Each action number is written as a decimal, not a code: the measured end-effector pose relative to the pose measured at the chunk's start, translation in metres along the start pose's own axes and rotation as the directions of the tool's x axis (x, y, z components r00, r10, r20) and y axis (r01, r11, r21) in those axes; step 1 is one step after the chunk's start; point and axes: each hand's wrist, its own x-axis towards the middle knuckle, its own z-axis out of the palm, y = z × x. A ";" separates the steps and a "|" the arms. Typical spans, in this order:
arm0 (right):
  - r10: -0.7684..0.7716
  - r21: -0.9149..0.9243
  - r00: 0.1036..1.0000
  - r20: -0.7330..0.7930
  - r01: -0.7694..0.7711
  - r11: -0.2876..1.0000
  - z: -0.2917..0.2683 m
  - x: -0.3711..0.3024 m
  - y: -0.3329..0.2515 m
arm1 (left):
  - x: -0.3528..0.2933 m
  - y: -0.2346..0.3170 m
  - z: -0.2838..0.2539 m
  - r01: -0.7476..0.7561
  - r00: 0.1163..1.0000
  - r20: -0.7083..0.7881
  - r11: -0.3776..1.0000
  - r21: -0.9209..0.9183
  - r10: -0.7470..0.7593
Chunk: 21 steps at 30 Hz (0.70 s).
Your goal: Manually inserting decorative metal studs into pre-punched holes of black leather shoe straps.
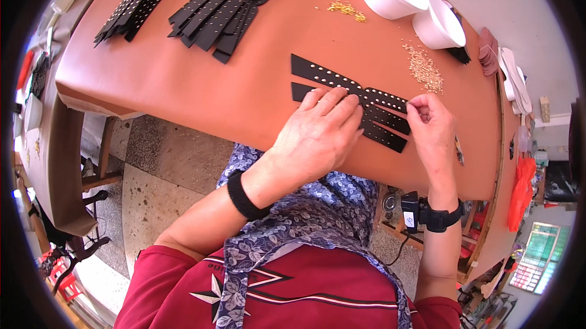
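Observation:
A black strappy piece (329,72), perhaps leather and dotted with pale metal studs, lies before me with its strips fanning out at both ends. My left hand (323,124) rests across its middle, fingers laid over the strips and hiding part of them. At the right end of the top strip, my right hand (432,122) pinches thumb and forefinger together. What sits between those fingertips is too small to make out. A pile of small gold studs (424,71) is spread just beyond my right hand.
Two white bowls (439,24) stand at the far right, near a little heap of yellow bits (348,10). Stacks of studded black pieces (229,8) lie far left on the brown-covered table (183,91). A small slender tool (459,149) lies right of my right hand.

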 end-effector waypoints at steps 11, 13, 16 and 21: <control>-0.234 -0.317 0.969 -0.082 0.198 0.928 -0.013 -0.027 0.040 | 0.001 0.000 -0.001 0.006 1.000 0.021 0.999 0.040 -0.006; -0.261 -0.315 0.960 -0.096 0.220 0.923 -0.014 -0.031 0.038 | 0.001 0.000 0.000 -0.003 1.000 0.025 0.999 0.043 0.002; -0.217 -0.215 0.968 -0.126 0.187 0.959 -0.017 -0.035 0.043 | 0.001 0.000 0.000 -0.003 1.000 0.024 0.999 0.049 0.001; -0.092 -0.057 0.983 -0.159 0.084 0.995 -0.019 -0.035 0.046 | 0.001 -0.001 -0.001 -0.009 1.000 0.022 0.998 0.054 0.008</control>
